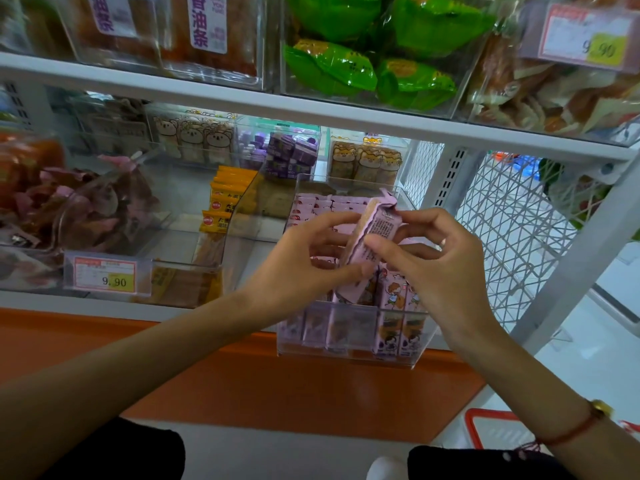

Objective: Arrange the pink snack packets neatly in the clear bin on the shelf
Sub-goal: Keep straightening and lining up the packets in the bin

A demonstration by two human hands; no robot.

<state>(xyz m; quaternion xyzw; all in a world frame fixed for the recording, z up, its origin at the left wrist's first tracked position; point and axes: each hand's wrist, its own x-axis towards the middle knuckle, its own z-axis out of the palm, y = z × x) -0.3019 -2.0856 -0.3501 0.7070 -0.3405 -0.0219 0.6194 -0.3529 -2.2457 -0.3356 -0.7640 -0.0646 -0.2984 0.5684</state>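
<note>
While both hands pinch one pink packet (372, 233) above the clear bin (349, 351), left hand (304, 258) and right hand (436, 258) fingers curl around it, probably orienting it to match the upright rows.

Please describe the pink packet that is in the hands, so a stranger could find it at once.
On the lower shelf, find the clear bin of pink packets at its right end. One pink packet is pinched above it by both hands, tilted, its printed back showing.
</note>
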